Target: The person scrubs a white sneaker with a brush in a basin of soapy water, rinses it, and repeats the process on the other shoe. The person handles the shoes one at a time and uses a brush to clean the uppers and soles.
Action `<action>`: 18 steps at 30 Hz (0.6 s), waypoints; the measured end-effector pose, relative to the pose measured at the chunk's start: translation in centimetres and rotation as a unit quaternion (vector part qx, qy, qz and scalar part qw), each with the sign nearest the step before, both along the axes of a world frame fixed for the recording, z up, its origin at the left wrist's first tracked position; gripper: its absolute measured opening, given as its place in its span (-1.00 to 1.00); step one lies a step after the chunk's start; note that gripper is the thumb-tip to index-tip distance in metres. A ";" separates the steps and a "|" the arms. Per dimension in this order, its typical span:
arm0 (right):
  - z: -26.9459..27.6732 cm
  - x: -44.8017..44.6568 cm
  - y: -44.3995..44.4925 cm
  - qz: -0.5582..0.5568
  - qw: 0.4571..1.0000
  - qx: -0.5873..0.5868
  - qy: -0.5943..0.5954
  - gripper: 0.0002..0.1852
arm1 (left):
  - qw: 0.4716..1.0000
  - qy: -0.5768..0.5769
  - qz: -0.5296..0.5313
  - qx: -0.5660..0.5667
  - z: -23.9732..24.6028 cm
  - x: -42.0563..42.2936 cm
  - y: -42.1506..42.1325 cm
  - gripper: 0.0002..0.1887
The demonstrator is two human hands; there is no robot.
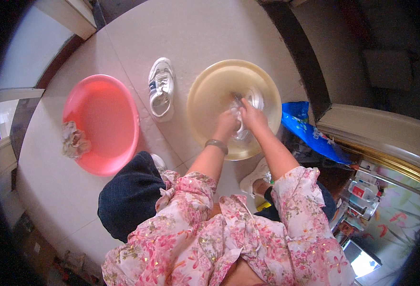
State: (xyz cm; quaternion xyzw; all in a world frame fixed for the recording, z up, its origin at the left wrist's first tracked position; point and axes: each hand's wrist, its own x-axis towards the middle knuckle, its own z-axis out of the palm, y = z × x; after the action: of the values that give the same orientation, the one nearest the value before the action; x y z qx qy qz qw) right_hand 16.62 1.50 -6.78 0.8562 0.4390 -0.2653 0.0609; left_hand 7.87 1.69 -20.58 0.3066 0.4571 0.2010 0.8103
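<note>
Both hands are over a round yellowish basin (200, 118), inside its rim. A white shoe (256, 99) lies in the basin, partly hidden by my hands and arms. My left hand (228, 123), with a bangle at the wrist, is closed on the near part of this shoe. A dark, narrow object, perhaps a brush (237, 97), sticks out from my right hand (254, 116), which grips it over the shoe; blur hides its details. To the left of the basin, a white lace-up sneaker (162, 87) with a dark blue side patch stands on the floor.
A pink basin (137, 121) sits on the tiled floor at left, with a crumpled pale cloth (74, 140) over its rim. A blue printed bag (303, 128) lies right of the yellowish basin. Cluttered items, including a bottle (363, 192), are at lower right.
</note>
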 end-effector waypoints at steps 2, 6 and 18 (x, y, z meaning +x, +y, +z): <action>0.5 -0.7 -0.4 -0.024 0.999 -0.023 0.014 -0.48 | 0.996 0.011 -0.015 0.089 -0.9 0.0 0.1 -0.83; 1.9 -3.3 -5.6 -0.020 0.997 -0.022 0.065 -0.45 | 0.981 0.058 -0.036 0.181 -3.8 -0.4 -0.6 -0.87; -0.4 -0.4 -4.0 -0.108 0.992 0.045 0.054 -0.47 | 0.965 0.083 -0.060 0.243 -4.0 0.6 0.2 -0.84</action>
State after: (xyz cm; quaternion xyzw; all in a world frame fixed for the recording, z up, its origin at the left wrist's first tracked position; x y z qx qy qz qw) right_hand 16.19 -2.47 -7.22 0.8850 0.3582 -0.2959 -0.0308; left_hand 8.51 1.92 -24.56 0.5371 0.4408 0.2308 0.6811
